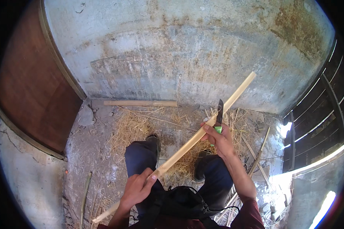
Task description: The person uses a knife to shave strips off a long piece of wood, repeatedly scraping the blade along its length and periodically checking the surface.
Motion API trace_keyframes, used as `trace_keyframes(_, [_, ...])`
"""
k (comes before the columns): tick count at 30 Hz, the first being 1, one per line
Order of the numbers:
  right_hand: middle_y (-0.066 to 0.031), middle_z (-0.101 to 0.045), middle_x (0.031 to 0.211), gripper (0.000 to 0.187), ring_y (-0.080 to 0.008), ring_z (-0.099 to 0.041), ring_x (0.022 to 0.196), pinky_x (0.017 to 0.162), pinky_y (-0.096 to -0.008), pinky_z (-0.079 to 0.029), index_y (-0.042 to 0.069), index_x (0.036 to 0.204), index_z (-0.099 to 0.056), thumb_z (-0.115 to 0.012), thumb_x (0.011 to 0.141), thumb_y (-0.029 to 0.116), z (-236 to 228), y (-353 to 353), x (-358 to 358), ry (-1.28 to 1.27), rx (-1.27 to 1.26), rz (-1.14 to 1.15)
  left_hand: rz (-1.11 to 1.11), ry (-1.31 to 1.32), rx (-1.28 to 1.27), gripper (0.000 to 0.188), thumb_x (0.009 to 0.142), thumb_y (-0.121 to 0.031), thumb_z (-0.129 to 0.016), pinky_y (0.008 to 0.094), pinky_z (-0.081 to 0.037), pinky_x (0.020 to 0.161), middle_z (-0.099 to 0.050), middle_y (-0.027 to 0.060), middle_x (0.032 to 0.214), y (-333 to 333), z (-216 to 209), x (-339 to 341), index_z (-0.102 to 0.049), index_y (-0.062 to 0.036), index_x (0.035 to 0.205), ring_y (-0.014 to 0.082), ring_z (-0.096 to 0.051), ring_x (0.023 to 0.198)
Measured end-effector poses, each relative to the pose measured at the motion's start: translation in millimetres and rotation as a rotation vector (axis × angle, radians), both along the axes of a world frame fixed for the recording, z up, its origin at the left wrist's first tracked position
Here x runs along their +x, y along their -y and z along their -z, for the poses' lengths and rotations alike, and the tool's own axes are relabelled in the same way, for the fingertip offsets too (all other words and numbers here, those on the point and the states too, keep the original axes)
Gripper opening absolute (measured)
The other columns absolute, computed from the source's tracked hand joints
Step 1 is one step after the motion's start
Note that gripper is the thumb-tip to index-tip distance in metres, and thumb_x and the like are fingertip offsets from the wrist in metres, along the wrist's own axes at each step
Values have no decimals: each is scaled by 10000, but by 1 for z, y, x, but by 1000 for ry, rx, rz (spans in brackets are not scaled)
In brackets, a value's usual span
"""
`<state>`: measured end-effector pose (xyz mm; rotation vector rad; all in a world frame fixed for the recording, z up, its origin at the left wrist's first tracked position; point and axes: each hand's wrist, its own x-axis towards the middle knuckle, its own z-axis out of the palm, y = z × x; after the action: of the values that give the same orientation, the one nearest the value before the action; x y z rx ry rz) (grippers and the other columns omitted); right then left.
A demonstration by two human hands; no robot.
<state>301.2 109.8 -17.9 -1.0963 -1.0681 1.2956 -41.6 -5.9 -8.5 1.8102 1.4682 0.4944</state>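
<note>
A long pale strip of split bamboo point(181, 152) slants across my lap, from low on the left up to the far right. My left hand point(138, 187) is closed around its lower part, thumb on top. Farther up, my right hand point(219, 138) is closed on a knife point(220, 112) with a green handle and a dark blade. The blade stands against the strip, with a small curl of shaving beside it. My right thumb presses on the strip just below the blade. Part of the knife's handle is hidden by my fingers.
Straw-like shavings point(130, 128) cover the floor around my feet. A bamboo pole point(140, 103) lies along the stained wall point(172, 65). Sticks point(259, 150) lie at the right, near a dark slatted wall point(317, 114). A brown door point(32, 80) is at the left.
</note>
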Motion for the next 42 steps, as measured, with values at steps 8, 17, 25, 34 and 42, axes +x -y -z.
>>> trace_keyframes(8, [-120,-792,818,278,-12,-340,515,478,-232,-240,10,1231,-761,-767,1045,216,-4,11,-13,-126,-14,-13,-46,-100,547,525,941,-342,-855,500,-505,961,-730,172,1163,-25,-24,24,-631,-42,1309,403,-682,1071])
trace_keyframes(17, [-116,-799,837,305,-9,-356,533,489,-229,-256,6,1271,-749,-745,1060,227,-13,22,-12,-100,-17,-36,52,3,537,434,982,-219,-813,461,-557,734,-753,194,962,-57,-16,65,-664,7,1322,362,-729,782])
trace_keyframes(25, [-68,-720,924,364,-83,-549,684,641,-281,-461,-20,1285,-528,-729,1080,203,3,49,-8,58,332,185,59,154,399,256,1032,-165,-771,377,-460,552,-671,143,744,-53,-22,70,-728,8,1215,241,-614,556])
trace_keyframes(34, [-107,-712,874,334,-248,-707,682,608,-346,-530,48,1132,-614,-874,954,158,0,69,-17,721,783,179,67,372,153,277,1032,-142,-786,284,-312,482,-591,7,679,-45,-34,71,-744,13,1257,25,-426,531])
trace_keyframes(42, [-102,-693,822,319,-227,-669,588,489,-349,-495,76,1000,-695,-955,837,160,-1,70,-29,842,1023,189,106,416,152,282,1055,-169,-770,290,-455,516,-688,94,732,-40,-36,68,-738,40,1242,77,-566,564])
